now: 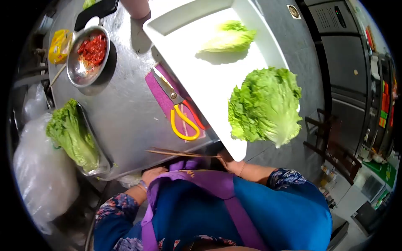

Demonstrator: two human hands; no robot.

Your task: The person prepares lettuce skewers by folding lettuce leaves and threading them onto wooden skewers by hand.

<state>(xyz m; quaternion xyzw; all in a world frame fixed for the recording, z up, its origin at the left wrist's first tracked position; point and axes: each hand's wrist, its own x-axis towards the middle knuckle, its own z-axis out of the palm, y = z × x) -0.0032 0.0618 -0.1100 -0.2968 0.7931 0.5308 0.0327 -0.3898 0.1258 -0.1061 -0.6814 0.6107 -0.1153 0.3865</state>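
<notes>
My right hand is at the table's front edge beside the corner of a white tray, closed around the end of a pair of wooden chopsticks that point left. Low against the purple apron, my left hand sits just below the table edge, its fingers mostly hidden. Scissors with one yellow and one red handle lie on a purple-pink cloth-like piece. In the tray are a large leafy lettuce and a smaller lettuce piece.
A metal bowl holds red sauce. Near it lie a yellow packet and a black flat object. Another lettuce rests on a metal tray. A clear plastic bag hangs left; a wooden chair stands right.
</notes>
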